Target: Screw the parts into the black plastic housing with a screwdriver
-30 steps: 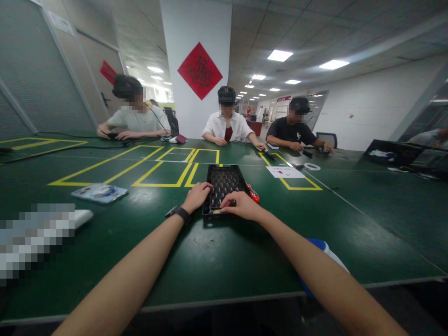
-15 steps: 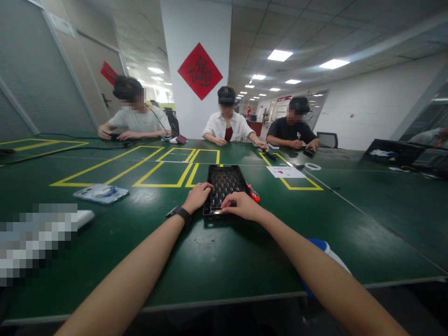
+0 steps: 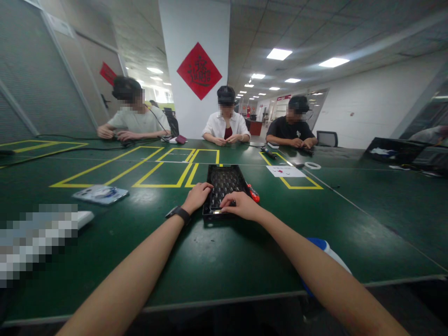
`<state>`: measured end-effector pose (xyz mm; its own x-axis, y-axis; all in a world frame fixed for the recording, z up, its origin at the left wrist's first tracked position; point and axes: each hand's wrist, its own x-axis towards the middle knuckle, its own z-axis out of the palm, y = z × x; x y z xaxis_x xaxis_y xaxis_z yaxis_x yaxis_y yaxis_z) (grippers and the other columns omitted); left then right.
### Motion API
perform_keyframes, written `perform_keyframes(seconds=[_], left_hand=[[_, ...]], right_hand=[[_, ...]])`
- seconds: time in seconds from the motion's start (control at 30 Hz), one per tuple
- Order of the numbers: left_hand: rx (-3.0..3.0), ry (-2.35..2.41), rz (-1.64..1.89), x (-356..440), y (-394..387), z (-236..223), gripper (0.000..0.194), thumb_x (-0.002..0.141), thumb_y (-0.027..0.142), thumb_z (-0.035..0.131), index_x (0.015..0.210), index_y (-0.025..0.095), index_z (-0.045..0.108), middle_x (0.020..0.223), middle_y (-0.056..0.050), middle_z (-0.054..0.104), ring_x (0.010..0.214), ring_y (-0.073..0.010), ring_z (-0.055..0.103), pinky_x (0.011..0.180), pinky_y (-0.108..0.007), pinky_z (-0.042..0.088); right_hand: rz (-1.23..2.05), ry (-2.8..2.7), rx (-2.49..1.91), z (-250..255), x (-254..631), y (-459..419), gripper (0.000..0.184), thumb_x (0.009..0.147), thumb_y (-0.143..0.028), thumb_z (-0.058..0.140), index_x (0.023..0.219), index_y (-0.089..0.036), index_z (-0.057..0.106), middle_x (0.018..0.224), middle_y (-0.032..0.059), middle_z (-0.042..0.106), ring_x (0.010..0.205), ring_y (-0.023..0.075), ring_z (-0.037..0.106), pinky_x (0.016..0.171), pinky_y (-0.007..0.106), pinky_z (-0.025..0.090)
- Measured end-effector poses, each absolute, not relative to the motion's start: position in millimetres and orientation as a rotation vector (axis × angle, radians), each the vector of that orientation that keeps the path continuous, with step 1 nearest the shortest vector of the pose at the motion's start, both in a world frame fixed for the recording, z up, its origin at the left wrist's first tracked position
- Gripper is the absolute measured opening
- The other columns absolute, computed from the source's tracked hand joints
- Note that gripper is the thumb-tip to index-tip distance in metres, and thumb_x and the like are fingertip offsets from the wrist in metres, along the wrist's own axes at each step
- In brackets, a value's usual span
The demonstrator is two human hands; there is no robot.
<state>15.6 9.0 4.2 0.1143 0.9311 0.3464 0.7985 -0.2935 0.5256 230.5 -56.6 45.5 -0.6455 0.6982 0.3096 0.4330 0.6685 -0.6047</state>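
A shallow black case (image 3: 224,179) lies open on the green table, with rows of small metal-tipped pieces standing in it that look like screwdriver bits. My left hand (image 3: 198,197) grips the left wall of the case, its fingertips hooked at the rim. Over the near right corner, my right hand (image 3: 243,206) has thumb and fingers pinched together inside the case; whatever they hold is hidden. Beside those fingertips, a small pale, shiny piece (image 3: 217,211) shows at the near end. A red-and-black tool handle (image 3: 254,193) lies against the case's right side, partly hidden.
A patterned phone-like slab (image 3: 101,194) and a blurred white object (image 3: 84,217) lie to the left. Beyond the case are a paper sheet (image 3: 285,171), a white ring (image 3: 312,165) and yellow tape outlines. A blue-and-white object (image 3: 327,254) sits by my right forearm. Three people sit across the table.
Both my hands and the case stay practically still. Across the table, the middle person has let go of the dark tool and brought both hands together; the right-hand person's hands have drawn closer together.
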Motion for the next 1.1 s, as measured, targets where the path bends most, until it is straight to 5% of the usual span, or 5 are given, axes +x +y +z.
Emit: perform_keyframes(seconds=[1.1], left_hand=[[2.193,1.711,0.947,14.9,8.4,3.5,0.034,0.083,0.027,0.034,0.098,0.022,0.064,0.103,-0.003,0.062,0.101,-0.0189,0.052,0.091,-0.032,0.04]], right_hand=[[0.688,-2.316,-0.854,46.1,230.6,-57.3,0.018,0.072,-0.028,0.066,0.083,-0.015,0.067,0.078,0.0032,0.069,0.072,0.0133,0.063,0.071,0.024,0.046]])
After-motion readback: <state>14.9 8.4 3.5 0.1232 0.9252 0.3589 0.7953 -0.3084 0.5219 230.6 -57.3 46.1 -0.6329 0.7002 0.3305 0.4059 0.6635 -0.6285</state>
